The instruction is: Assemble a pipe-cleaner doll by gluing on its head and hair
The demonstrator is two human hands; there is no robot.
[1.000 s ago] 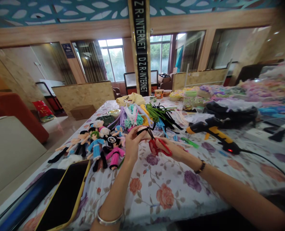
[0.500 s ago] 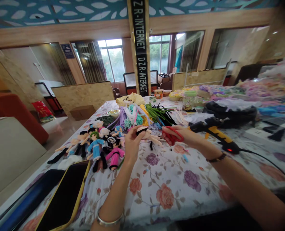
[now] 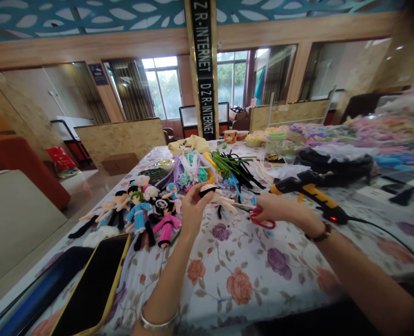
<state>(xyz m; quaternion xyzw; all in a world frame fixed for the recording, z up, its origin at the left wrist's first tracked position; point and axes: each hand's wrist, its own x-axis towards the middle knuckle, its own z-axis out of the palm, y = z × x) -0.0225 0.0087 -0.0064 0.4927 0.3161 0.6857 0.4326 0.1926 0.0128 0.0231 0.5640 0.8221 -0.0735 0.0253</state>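
My left hand is closed round a small pipe-cleaner doll with a black-topped head and pale limbs, held just above the table. My right hand is to the right of the doll, low over the cloth, its fingers curled on the red-handled scissors, which rest on or just above the floral tablecloth. The scissor blades are hidden by my fingers.
Finished dolls lie to the left. A heap of coloured pipe cleaners sits behind my hands. A yellow-black glue gun with its cord lies to the right. A phone in a yellow case lies at front left.
The scissors left the doll: my right hand swung them right, then lowered them onto the cloth. My left hand kept the doll in place.
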